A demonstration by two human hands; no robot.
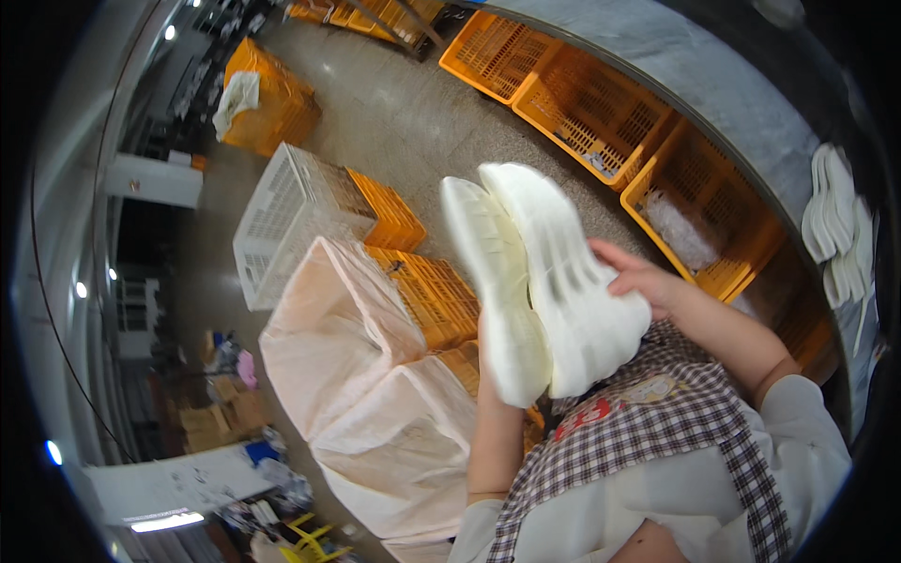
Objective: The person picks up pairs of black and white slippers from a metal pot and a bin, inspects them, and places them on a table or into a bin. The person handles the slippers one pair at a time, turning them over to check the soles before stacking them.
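In front of my apron I hold up two groups of white shoe soles (572, 272), side by side and upright. Ridged edges on the right group look like several soles stacked together; the left shoe sole (497, 291) shows a yellowish inner face. My right hand (648, 281) is closed on the right group's edge, thumb in front. Behind the left sole, my left hand (483, 342) supports it; its fingers are hidden, and only a sliver of it and the forearm show.
Orange crates (601, 122) line the table's side, one holding a clear plastic bag (680, 230). More white soles (831, 206) lie on the grey tabletop (751, 94) at far right. Left of me stand pink cloth-covered containers (328, 347), a white crate (282, 216) and orange stacks (272, 103).
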